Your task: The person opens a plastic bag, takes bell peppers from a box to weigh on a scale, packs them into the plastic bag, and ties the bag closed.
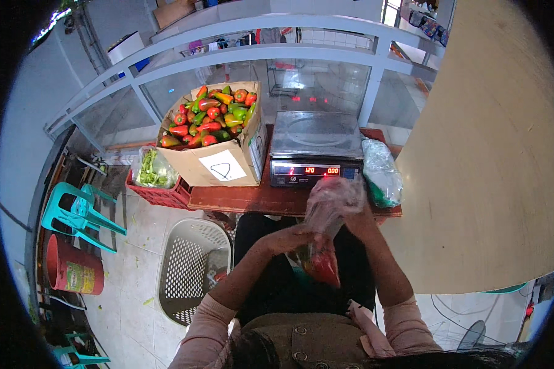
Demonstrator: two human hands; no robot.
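Observation:
A transparent plastic bag (322,261) with red and some green peppers in its lower end hangs above my lap. My left hand (291,238) is closed round the bag's neck. Higher up, my right hand (358,218) grips the loose plastic at the top, its fingers partly hidden and slightly blurred. Just beyond the bag stands a weighing scale (317,136) with a metal plate and a lit red display. To the scale's left, a cardboard box (228,167) is heaped with red, orange and green peppers (214,117).
Scale and box stand on a reddish-brown table (246,200). A plastic pack (381,172) lies right of the scale. At left are a red crate (166,195) with bagged greens, a pale basket (188,270), a teal chair (74,206) and a red bucket (74,264). A beige panel (480,184) rises at right.

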